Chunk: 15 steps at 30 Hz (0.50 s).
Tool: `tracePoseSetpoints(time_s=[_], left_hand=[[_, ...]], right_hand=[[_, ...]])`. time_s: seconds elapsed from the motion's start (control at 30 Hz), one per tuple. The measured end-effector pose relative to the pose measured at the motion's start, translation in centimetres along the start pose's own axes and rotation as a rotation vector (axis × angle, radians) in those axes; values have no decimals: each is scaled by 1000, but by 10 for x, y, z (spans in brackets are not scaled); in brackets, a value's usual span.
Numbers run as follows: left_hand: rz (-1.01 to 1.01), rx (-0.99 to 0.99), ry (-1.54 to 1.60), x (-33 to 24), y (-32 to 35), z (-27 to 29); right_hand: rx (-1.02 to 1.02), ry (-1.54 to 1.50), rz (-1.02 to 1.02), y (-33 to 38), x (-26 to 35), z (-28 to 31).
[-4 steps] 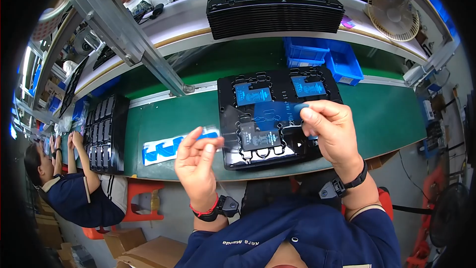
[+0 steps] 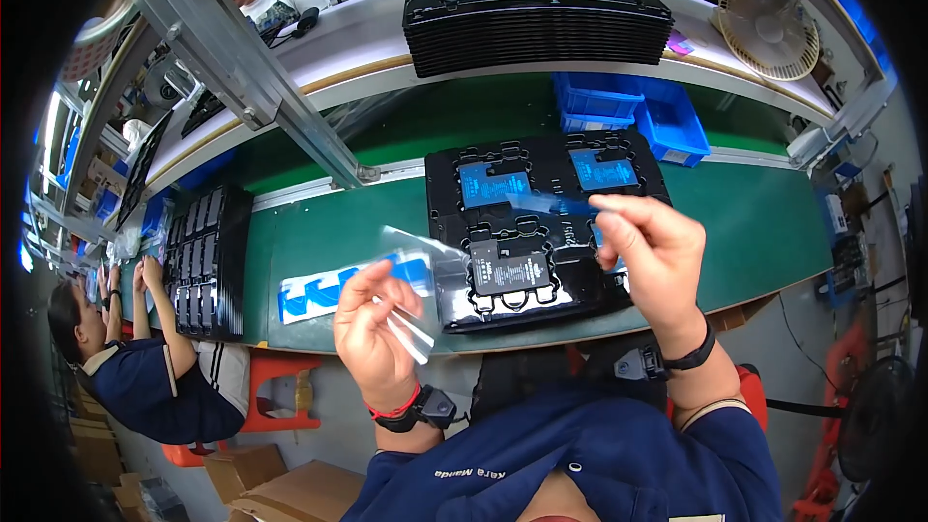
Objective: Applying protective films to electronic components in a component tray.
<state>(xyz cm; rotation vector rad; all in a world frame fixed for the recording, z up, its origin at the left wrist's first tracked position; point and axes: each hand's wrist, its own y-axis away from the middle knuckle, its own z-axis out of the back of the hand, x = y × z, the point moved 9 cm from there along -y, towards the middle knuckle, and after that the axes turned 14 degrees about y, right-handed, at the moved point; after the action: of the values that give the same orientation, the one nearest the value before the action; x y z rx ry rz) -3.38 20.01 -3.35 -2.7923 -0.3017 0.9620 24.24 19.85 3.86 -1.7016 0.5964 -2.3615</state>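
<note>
My right hand [image 2: 650, 256] is closed, pinching the edge of a thin blue film [image 2: 551, 203] between thumb and fingertips above the black tray [image 2: 447, 307]. A clear plastic film [image 2: 410, 336] is in my left hand [image 2: 372, 346], whose fingers are curled round it at the tray's front left. Flat batteries sit in the tray's pockets. The front left battery [image 2: 510, 271] shows a bare dark grey face, while the back left battery [image 2: 490, 186] and back right battery [image 2: 603, 170] look blue. The front right pocket is mostly hidden by my right hand.
Left of the tray lies a sheet of blue film pieces [image 2: 302, 298]. Blue bins [image 2: 672, 126] stand behind it, below a shelf carrying stacked black trays [image 2: 536, 34] and a fan [image 2: 767, 27]. Far left, a co-worker [image 2: 159, 367] sits by another tray stack [image 2: 205, 261].
The clear film has come away from the blue film and bends by my left hand, which has drawn slightly left and down. The blue film now appears nearly edge-on; my right hand moved slightly right.
</note>
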Motion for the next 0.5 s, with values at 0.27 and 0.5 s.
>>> tracePoseSetpoints(time_s=[0.27, 0.5], left_hand=[[557, 237, 26, 46, 20, -28], [486, 93, -205, 37, 18, -14]], right_hand=[[210, 394, 912, 39, 71, -60], [422, -361, -295, 28, -15, -74]])
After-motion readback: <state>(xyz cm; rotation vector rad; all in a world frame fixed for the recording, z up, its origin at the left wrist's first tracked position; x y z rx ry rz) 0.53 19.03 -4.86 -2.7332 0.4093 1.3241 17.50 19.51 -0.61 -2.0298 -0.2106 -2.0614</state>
